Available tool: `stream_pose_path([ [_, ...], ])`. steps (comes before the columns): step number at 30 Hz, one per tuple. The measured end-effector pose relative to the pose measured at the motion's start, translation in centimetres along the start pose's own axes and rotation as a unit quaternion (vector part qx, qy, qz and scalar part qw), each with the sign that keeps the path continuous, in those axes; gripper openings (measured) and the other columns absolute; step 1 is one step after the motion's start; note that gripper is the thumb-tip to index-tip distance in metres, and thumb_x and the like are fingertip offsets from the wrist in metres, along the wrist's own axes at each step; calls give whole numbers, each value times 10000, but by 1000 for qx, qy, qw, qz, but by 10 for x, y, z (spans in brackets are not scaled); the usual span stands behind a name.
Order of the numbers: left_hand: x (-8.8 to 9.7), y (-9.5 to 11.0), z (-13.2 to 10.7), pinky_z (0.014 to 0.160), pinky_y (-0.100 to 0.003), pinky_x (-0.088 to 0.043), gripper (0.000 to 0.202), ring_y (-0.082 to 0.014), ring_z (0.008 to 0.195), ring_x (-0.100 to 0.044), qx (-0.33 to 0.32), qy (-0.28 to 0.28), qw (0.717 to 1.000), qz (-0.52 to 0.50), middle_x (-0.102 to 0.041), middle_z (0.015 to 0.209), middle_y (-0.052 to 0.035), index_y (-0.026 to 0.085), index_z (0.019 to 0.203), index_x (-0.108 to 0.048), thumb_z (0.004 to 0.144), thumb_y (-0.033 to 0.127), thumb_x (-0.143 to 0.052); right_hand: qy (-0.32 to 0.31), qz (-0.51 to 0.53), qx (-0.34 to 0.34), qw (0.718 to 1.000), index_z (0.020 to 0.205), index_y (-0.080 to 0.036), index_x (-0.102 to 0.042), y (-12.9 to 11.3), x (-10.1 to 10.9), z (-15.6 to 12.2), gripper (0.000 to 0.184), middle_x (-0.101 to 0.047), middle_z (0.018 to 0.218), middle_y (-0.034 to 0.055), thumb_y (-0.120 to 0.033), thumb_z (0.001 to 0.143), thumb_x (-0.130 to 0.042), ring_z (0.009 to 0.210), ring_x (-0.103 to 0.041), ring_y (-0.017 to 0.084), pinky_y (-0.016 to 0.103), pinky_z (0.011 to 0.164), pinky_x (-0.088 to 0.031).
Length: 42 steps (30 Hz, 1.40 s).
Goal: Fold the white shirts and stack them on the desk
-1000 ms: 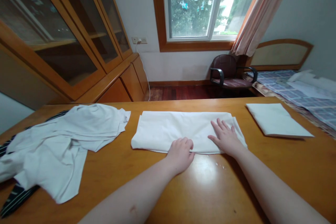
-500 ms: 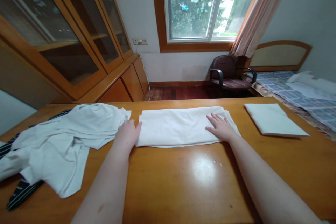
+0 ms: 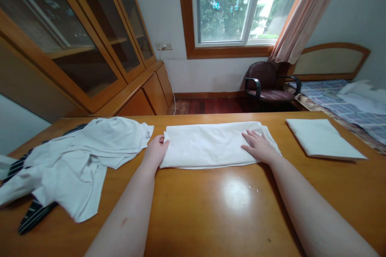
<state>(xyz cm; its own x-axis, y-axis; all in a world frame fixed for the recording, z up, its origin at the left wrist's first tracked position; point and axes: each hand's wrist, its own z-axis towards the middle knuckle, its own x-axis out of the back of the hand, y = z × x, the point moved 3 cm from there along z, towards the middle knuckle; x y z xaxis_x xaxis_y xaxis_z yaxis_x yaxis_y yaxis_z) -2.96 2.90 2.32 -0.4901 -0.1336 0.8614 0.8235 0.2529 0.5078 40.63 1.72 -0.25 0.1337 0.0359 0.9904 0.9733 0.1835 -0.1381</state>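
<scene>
Head view: a folded white cloth (image 3: pixel 208 148), matte and faintly creased, forms a flat oblong on the glossy wooden table (image 3: pixel 193 209) before me. Its long axis runs left to right, roughly parallel to the table's far edge; layered edges show at its right end. My left hand (image 3: pixel 155 152) meets the left end, fingers curled and thumb at the edge; I cannot tell whether they pinch the fabric. My right hand (image 3: pixel 261 147) lies open on the right part, fingers spread, grasping nothing. Rumpled white fabric (image 3: pixel 90 144) lies leftward, a flat white bundle (image 3: pixel 324 138) rightward.
</scene>
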Motion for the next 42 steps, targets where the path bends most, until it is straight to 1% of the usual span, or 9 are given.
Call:
stream_pose_path([
  [4, 6, -1, -2, 759, -275, -477, 308, -210, 876, -647, 32, 20, 999, -9, -700, 980, -85, 164, 1004, -639, 797, 359, -523, -1, 3, -2, 1000, 1385, -238, -406, 0, 1, -1, 623, -313, 1488, 114, -584, 869, -363, 1361, -265, 329, 586, 1070, -194],
  [8, 6, -2, -3, 744, -301, -476, 357, -243, 900, -646, 53, -24, 998, 23, -700, 1003, -102, 154, 1016, -653, 801, 400, -509, 0, 6, -3, 1000, 1379, -239, -416, 0, 2, -1, 616, -315, 1488, 112, -582, 871, -361, 1361, -266, 331, 585, 1071, -196],
  [13, 2, -3, -2, 777, -303, -475, 341, -250, 920, -640, 23, -40, 997, 55, -696, 1019, -100, 163, 985, -677, 773, 395, -545, 1, 6, -4, 1000, 1382, -237, -415, 0, 1, 0, 619, -311, 1488, 117, -580, 869, -367, 1358, -268, 340, 592, 1067, -200],
  [19, 4, 10, -6, 901, -294, -437, 333, -245, 1038, -586, -34, 14, 996, 80, -653, 1106, -117, 132, 1026, -671, 769, 307, -551, -3, 2, -4, 1000, 1384, -213, -414, -1, 2, 0, 629, -305, 1489, 126, -576, 873, -358, 1359, -270, 330, 589, 1067, -202],
  [29, -3, 21, -13, 861, -292, -448, 286, -229, 995, -611, -53, -1, 997, 54, -674, 1072, -84, 176, 1055, -618, 835, 291, -476, -1, 4, -8, 1000, 1377, -229, -422, -2, 3, 0, 619, -317, 1486, 112, -572, 863, -378, 1363, -268, 318, 566, 1078, -202],
  [33, -9, 15, -4, 853, -294, -450, 291, -227, 1032, -604, -34, 3, 999, 21, -663, 1116, -101, 168, 1099, -581, 850, 254, -458, -2, 1, -11, 1000, 1377, -240, -421, -1, 3, 0, 613, -323, 1484, 102, -573, 865, -372, 1364, -268, 311, 559, 1083, -200],
  [36, -13, 5, 6, 846, -294, -452, 321, -218, 1006, -616, -11, 10, 1000, 5, -688, 1044, -90, 160, 1150, -538, 844, 223, -459, -3, -1, -12, 1000, 1381, -228, -417, -1, 3, 0, 623, -312, 1488, 109, -574, 864, -377, 1364, -268, 315, 563, 1081, -200],
  [39, -14, -4, 12, 845, -316, -456, 361, -235, 975, -620, 2, 11, 999, 37, -693, 982, -97, 137, 1169, -529, 833, 261, -487, -5, 1, -11, 1000, 1384, -218, -414, -2, 3, 0, 630, -301, 1492, 116, -576, 868, -370, 1364, -266, 317, 566, 1079, -199],
  [42, -13, -5, 10, 870, -348, -454, 395, -270, 1020, -599, -1, 15, 995, 97, -650, 1076, -155, 104, 1146, -561, 830, 332, -496, -4, 4, -10, 1000, 1383, -217, -416, -3, 4, -1, 628, -303, 1490, 119, -575, 869, -369, 1363, -266, 320, 569, 1078, -199],
])
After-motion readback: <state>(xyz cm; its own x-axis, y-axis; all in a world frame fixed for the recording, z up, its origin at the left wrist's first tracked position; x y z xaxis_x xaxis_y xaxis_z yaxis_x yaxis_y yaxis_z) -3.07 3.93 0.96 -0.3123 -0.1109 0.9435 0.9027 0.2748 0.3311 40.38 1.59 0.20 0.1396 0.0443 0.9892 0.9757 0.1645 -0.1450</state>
